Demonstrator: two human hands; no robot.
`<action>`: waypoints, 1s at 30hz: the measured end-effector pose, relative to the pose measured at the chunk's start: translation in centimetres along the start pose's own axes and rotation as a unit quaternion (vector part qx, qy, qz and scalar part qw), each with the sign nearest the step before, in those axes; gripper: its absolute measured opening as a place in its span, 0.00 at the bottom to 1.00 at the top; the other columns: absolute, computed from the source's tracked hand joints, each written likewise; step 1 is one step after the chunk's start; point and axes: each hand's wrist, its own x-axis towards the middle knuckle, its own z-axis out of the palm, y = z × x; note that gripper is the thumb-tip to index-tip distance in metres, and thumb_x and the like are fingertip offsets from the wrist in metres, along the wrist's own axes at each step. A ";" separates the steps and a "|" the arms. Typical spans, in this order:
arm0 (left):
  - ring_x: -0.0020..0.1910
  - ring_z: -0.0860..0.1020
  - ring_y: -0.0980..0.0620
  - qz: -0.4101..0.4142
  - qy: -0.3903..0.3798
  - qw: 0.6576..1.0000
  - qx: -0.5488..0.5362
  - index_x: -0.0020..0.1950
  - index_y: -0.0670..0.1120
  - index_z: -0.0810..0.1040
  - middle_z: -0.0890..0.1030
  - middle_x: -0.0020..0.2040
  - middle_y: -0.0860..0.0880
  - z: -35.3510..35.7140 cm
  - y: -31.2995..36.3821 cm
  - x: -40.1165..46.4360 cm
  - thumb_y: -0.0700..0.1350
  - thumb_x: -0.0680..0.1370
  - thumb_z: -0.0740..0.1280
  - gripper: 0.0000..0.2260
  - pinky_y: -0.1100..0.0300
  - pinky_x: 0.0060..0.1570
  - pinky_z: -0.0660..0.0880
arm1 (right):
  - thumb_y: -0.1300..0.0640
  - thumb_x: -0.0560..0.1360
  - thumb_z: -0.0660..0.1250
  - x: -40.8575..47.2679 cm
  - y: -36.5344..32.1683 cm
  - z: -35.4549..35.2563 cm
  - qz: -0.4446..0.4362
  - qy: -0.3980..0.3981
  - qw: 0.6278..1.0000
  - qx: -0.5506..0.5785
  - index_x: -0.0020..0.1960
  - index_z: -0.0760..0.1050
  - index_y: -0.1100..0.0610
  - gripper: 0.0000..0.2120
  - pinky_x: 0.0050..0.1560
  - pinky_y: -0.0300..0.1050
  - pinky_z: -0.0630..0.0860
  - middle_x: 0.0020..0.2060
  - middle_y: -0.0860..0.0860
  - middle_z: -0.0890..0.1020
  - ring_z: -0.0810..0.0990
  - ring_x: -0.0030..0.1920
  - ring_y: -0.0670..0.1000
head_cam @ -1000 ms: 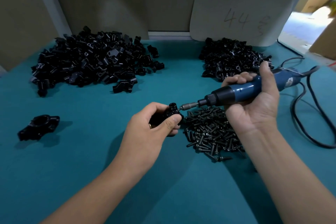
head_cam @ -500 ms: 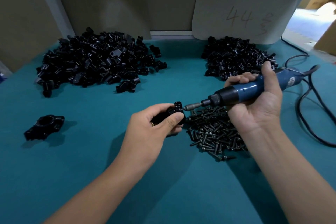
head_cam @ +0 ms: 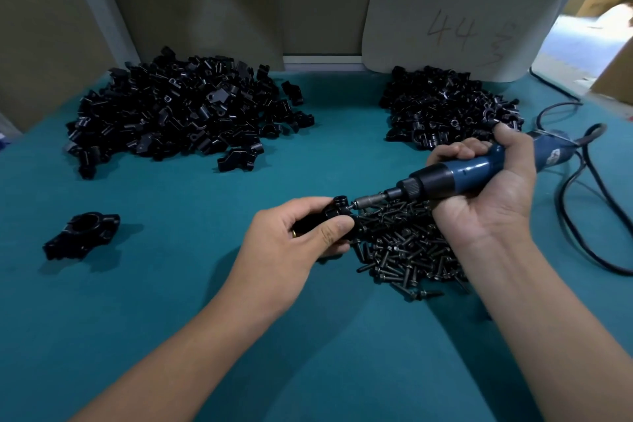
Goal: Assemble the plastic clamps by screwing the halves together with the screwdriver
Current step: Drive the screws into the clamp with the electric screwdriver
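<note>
I see my left hand (head_cam: pixel 294 243) curled around a black clamp (head_cam: pixel 337 212) at table centre, thumb pinching it. My right hand (head_cam: pixel 493 185), at three o'clock from it, grips the blue screwdriver (head_cam: pixel 455 175); its bit touches the clamp's end. Screws (head_cam: pixel 404 243) lie just beneath. A finished clamp (head_cam: pixel 82 235) sits at nine o'clock.

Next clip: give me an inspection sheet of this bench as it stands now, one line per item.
Surface: teal mat.
Job's things: clamp in left hand; screwdriver in right hand, bit at the clamp; screw pile; two heaps of black parts; one assembled clamp set apart at left.
Clutter: nothing seen.
Hands: both gripping.
Cables: black cord looping at right.
Surroundings: board marked 44.
</note>
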 end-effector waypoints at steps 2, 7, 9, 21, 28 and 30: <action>0.47 0.89 0.44 0.004 0.005 1.000 0.004 0.52 0.55 0.88 0.89 0.48 0.45 0.0 0.0 0.0 0.50 0.73 0.76 0.09 0.61 0.50 0.83 | 0.60 0.77 0.73 0.0 0.1 0.0 0.002 -0.002 1.000 0.002 0.41 0.71 0.55 0.12 0.41 0.40 0.75 0.32 0.47 0.73 0.71 0.30 0.46; 0.47 0.89 0.44 0.006 0.022 1.000 0.009 0.51 0.55 0.88 0.89 0.48 0.44 0.0 0.0 0.0 0.49 0.73 0.76 0.08 0.60 0.51 0.84 | 0.59 0.77 0.72 -0.1 0.0 0.0 0.009 -0.003 1.000 0.007 0.40 0.71 0.55 0.12 0.39 0.40 0.74 0.32 0.47 0.72 0.71 0.30 0.46; 0.47 0.89 0.43 0.004 0.020 1.000 0.002 0.51 0.56 0.88 0.89 0.49 0.44 0.0 0.1 0.0 0.49 0.72 0.76 0.08 0.62 0.50 0.83 | 0.60 0.77 0.73 -0.1 0.0 0.0 0.010 0.000 1.000 0.013 0.41 0.70 0.55 0.12 0.38 0.39 0.74 0.32 0.47 0.72 0.71 0.30 0.46; 0.46 0.89 0.43 0.003 0.014 1.000 -0.017 0.51 0.54 0.89 0.89 0.50 0.43 0.1 0.4 -0.1 0.48 0.71 0.76 0.09 0.64 0.48 0.83 | 0.61 0.76 0.72 -0.1 -0.2 0.1 0.003 0.004 1.000 0.013 0.41 0.70 0.55 0.12 0.38 0.39 0.74 0.33 0.47 0.72 0.71 0.30 0.46; 0.46 0.89 0.43 0.007 0.015 1.000 -0.004 0.52 0.55 0.88 0.89 0.49 0.44 0.1 0.4 -0.1 0.48 0.72 0.76 0.09 0.60 0.50 0.84 | 0.60 0.77 0.72 -0.2 -0.2 0.1 -0.003 0.001 1.000 0.000 0.41 0.70 0.55 0.12 0.36 0.39 0.74 0.33 0.47 0.72 0.71 0.30 0.46; 0.46 0.89 0.43 0.004 0.016 1.000 -0.004 0.51 0.54 0.89 0.89 0.49 0.44 0.1 0.3 -0.1 0.46 0.73 0.76 0.08 0.61 0.49 0.84 | 0.60 0.77 0.72 -0.2 -0.2 0.2 -0.005 -0.001 1.000 -0.004 0.41 0.70 0.55 0.12 0.36 0.39 0.73 0.32 0.47 0.72 0.71 0.30 0.46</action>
